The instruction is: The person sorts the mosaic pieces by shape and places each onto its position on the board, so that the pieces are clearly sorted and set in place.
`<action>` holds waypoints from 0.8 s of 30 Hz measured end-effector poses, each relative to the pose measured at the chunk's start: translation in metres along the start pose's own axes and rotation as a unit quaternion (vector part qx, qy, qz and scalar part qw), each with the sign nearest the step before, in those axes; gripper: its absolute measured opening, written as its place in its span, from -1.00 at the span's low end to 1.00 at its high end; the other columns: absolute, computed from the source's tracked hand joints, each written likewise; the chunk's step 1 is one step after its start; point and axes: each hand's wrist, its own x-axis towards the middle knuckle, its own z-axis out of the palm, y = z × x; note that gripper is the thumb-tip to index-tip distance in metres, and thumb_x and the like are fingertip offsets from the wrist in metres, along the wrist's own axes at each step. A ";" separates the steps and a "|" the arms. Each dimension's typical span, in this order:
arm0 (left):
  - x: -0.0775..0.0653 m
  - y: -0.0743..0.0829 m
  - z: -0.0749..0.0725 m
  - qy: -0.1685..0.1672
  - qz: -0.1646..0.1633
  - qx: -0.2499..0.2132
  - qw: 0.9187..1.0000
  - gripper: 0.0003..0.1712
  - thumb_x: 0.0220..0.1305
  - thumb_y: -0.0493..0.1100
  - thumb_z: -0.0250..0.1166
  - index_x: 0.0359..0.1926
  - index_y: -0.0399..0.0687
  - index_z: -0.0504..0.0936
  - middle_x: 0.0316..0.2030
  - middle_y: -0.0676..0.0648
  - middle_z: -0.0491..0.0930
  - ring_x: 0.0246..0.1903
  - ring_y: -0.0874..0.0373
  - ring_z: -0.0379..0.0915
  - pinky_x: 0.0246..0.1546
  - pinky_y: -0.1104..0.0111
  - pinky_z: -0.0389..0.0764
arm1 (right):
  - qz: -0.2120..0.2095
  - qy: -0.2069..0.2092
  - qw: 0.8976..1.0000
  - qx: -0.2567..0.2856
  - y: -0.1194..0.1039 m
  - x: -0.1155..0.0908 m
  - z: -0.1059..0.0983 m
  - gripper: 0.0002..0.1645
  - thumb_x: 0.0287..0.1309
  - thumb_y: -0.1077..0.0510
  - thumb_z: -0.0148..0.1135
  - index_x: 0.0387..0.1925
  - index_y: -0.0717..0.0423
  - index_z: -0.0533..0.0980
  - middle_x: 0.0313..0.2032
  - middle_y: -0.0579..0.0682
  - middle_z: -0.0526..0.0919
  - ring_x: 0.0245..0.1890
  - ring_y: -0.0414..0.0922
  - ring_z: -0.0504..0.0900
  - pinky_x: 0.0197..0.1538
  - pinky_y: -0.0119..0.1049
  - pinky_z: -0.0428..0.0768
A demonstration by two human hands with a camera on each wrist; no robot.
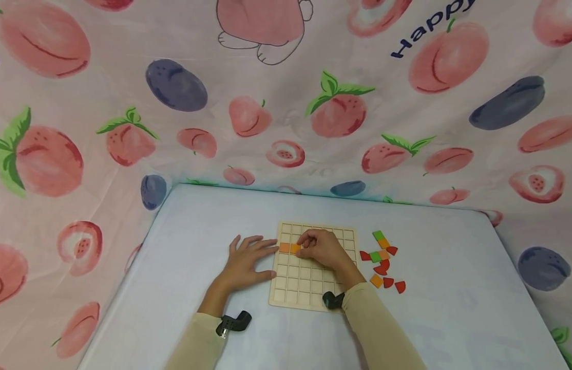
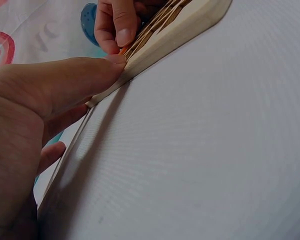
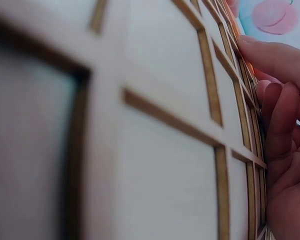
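A light wooden grid board (image 1: 291, 284) lies flat on the table. An orange-toned square tile (image 1: 284, 247) sits in a cell by its left edge, and a brighter orange square tile (image 1: 294, 248) is at the neighbouring cell. My right hand (image 1: 327, 251) reaches over the board with curled fingers and pinches the brighter tile between thumb and fingertips; how fully it sits in the cell cannot be told. In the left wrist view the thumb (image 2: 85, 77) of my left hand (image 1: 246, 264) touches the board's rim, its fingers spread along the left side.
Right of the board lie loose pieces: several red quarter-circle pieces (image 1: 388, 282), green squares (image 1: 377, 236) and orange squares (image 1: 376, 280). A white cloth (image 1: 198, 216) covers the table. Behind it hangs a fruit-printed curtain (image 1: 304, 159).
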 end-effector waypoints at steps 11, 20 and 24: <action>0.000 0.002 -0.003 -0.004 -0.002 -0.006 1.000 -0.23 0.18 0.31 0.36 0.41 0.32 0.49 0.47 0.23 0.36 0.52 0.03 0.08 0.50 -0.28 -0.30 | 0.000 0.002 1.000 -0.010 -0.001 -0.001 0.000 -0.78 0.01 0.11 0.59 -0.28 -0.09 0.70 -0.41 -0.11 0.62 -0.47 -0.15 0.51 -0.31 -0.31 0.53; -0.001 0.002 -0.002 -0.011 -0.006 -0.005 1.000 -0.23 0.19 0.31 0.35 0.42 0.33 0.48 0.47 0.24 0.35 0.53 0.03 0.06 0.50 -0.27 -0.31 | -0.006 -0.006 1.000 -0.009 0.001 -0.001 -0.001 -0.78 0.03 0.10 0.58 -0.25 -0.07 0.71 -0.39 -0.10 0.62 -0.44 -0.14 0.53 -0.28 -0.30 0.54; 0.000 0.002 -0.001 -0.001 -0.002 -0.007 1.000 -0.24 0.19 0.31 0.35 0.41 0.33 0.49 0.46 0.23 0.36 0.52 0.03 0.07 0.50 -0.27 -0.30 | -0.009 -0.011 1.000 0.010 0.002 -0.002 -0.004 -0.75 0.04 0.10 0.57 -0.21 -0.03 0.70 -0.36 -0.08 0.65 -0.40 -0.13 0.57 -0.22 -0.29 0.57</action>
